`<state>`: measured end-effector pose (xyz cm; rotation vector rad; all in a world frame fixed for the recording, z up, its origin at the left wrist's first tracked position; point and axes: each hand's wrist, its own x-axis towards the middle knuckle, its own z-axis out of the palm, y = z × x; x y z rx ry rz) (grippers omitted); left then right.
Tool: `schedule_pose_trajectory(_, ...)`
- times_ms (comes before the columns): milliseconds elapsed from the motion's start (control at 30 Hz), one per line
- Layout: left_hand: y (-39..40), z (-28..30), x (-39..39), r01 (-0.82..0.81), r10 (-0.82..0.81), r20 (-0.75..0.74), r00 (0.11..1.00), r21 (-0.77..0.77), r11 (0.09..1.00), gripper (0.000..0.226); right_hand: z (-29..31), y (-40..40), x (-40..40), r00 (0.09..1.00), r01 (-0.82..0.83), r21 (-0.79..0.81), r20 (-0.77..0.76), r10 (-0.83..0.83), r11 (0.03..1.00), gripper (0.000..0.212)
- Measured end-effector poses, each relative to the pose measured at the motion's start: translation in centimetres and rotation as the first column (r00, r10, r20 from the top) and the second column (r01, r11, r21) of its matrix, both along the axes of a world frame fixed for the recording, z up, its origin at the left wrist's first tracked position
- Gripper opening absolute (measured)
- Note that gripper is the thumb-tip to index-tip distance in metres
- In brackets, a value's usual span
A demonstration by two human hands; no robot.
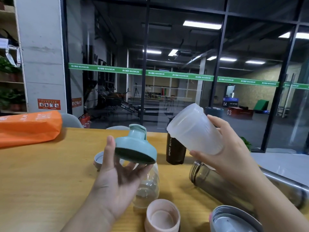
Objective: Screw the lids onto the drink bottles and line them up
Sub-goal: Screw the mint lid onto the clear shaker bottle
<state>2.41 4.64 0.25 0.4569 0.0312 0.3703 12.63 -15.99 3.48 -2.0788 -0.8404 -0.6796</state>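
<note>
Pink lid (163, 215) lying nearest, open side up, in front of black bottle (175, 146). Left hand (117, 173) gripping teal lid (136, 148) left of black bottle. Right hand (222, 148) holding frosted cup (194, 129), tilted, mouth facing teal lid. Step looking like mating pair; next move calling for aligning threads, twisting.

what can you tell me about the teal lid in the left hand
The teal lid looks like matte plastic: a wide round base with a dark underside and a narrower spout neck topped by a flip cap. It is off any bottle, tilted with its underside facing down toward the camera, held above the wooden table between the left hand's thumb and fingers.
</note>
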Motion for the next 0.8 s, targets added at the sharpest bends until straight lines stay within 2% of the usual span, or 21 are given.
schedule_pose_trajectory(33,-0.1,0.0,0.0,-0.018,0.018,-0.01,1.0,-0.009,1.0,0.092,-0.1,-0.1,-0.1,1.0,-0.007,-0.003,0.015,0.007,1.0,0.091)
schedule_pose_trajectory(133,-0.1,-0.3,0.1,-0.061,0.062,-0.044,0.997,0.006,0.998,0.116,-0.4,-0.4,-0.2,0.999,-0.024,-0.025,0.047,0.025,0.999,0.091)
schedule_pose_trajectory(167,-0.1,-0.4,0.1,-0.07,0.071,-0.048,0.996,0.023,0.997,0.114,-0.4,-0.4,-0.2,0.998,-0.025,-0.035,0.05,0.027,0.999,0.092)
schedule_pose_trajectory(267,0.3,-0.7,0.4,-0.061,0.063,-0.054,0.997,0.045,0.997,0.087,-0.7,-0.4,0.1,0.997,-0.023,-0.078,0.077,0.029,0.997,0.094)
schedule_pose_trajectory(433,0.6,-0.9,0.6,-0.028,0.028,-0.037,0.999,0.005,1.0,0.08,-1.1,-0.1,0.3,0.993,-0.035,-0.136,0.111,0.05,0.99,0.09)
schedule_pose_trajectory(700,0.8,-0.6,0.4,-0.057,0.06,-0.038,0.997,0.069,0.996,0.077,-1.4,0.1,0.7,0.991,-0.031,-0.156,0.124,0.051,0.987,0.093)
schedule_pose_trajectory(800,1.0,-0.5,0.5,-0.046,0.043,0.036,0.998,0.092,0.995,0.099,-1.5,0.0,0.7,0.989,-0.03,-0.157,0.135,0.052,0.987,0.092)
